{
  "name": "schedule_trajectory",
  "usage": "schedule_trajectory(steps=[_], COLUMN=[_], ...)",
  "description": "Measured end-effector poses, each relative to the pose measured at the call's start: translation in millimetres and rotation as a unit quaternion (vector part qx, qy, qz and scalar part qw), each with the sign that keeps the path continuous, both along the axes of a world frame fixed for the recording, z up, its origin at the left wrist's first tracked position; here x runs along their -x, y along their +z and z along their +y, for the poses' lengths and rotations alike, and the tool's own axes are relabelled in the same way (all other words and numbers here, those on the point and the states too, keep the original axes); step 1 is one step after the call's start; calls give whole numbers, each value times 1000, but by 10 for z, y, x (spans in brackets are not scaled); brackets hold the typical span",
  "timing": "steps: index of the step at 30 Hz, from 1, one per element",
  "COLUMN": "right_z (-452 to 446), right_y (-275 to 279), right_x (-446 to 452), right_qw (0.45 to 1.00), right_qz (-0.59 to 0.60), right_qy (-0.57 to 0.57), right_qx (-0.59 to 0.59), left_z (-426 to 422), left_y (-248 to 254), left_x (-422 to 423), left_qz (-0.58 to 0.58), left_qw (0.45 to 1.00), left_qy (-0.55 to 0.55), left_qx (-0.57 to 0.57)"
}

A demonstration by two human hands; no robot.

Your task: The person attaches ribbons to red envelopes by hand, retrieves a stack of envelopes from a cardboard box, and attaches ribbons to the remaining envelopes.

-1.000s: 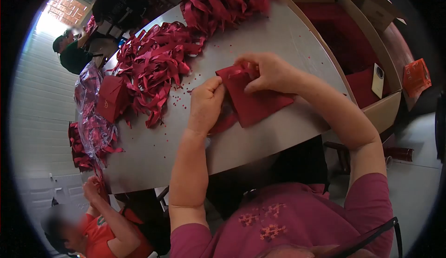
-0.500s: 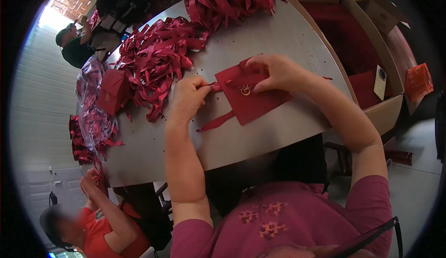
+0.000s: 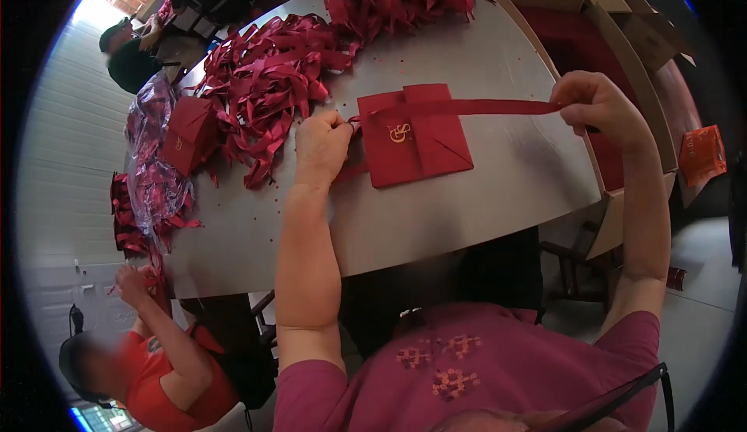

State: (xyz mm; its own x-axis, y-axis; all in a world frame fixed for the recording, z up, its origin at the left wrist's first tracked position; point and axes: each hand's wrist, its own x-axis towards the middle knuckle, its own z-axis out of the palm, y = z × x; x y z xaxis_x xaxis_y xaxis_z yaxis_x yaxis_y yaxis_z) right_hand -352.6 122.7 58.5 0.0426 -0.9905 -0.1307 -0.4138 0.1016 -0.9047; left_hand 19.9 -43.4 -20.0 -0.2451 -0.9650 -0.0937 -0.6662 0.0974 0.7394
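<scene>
A flat red pouch (image 3: 412, 148) with a gold emblem lies on the grey table. Across its upper part runs a red ribbon (image 3: 498, 107), pulled straight out to the right. My right hand (image 3: 595, 109) pinches the ribbon's far end near the table's right edge. Beside the pouch's left edge, my left hand (image 3: 323, 143) is closed on the ribbon's short left part, and another length of ribbon shows below that hand.
Piles of red ribbons (image 3: 268, 82) cover the table's far left. A folded red pouch (image 3: 187, 136) lies by a clear plastic bag (image 3: 152, 160). Cardboard boxes (image 3: 646, 97) stand right. A person in red (image 3: 167, 370) sits lower left; another person (image 3: 132, 62) is farther back.
My right hand has left the pouch and moved far right, drawing the ribbon out straight. The pouch has turned slightly and lies flat. My left hand has shifted a little right.
</scene>
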Motion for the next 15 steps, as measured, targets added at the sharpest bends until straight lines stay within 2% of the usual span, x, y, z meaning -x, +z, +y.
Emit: schedule_trajectory(steps=[1,4,5,7,9,11,12,13,14,15], right_z=[-37,-172,-246,-420,-535,-649,-701,-752,-726,-731], right_y=[-35,-145,-169,-202,-141,-60,-96,-152,-157,-229], right_x=[2,-33,-66,-170,-437,-686,-799,-915,-1073,-1199], right_qw=[1000,981,980,953,940,915,918,918,945,961], right_qz=[-1,-142,-144,-186,-163,-122,-102,-81,-97,-98], right_qy=[2,-88,-89,-143,-189,-202,-163,-123,-88,-54], right_qx=[-2,103,103,193,233,327,348,368,301,255], left_z=[-26,-22,-17,-35,-56,4,78,173,241,286], left_y=[-38,-78,-85,-201,-236,-87,66,261,380,417], left_x=[-6,12,13,-18,-67,-100,-90,-64,-40,-16], left_qz=[-11,-22,-21,3,26,60,58,22,-15,-16], left_qw=[1000,997,995,992,986,989,989,1000,995,995], left_qy=[-4,-10,-11,-12,-14,2,1,-10,-21,-22], left_qx=[26,73,93,129,165,134,132,18,-97,-99])
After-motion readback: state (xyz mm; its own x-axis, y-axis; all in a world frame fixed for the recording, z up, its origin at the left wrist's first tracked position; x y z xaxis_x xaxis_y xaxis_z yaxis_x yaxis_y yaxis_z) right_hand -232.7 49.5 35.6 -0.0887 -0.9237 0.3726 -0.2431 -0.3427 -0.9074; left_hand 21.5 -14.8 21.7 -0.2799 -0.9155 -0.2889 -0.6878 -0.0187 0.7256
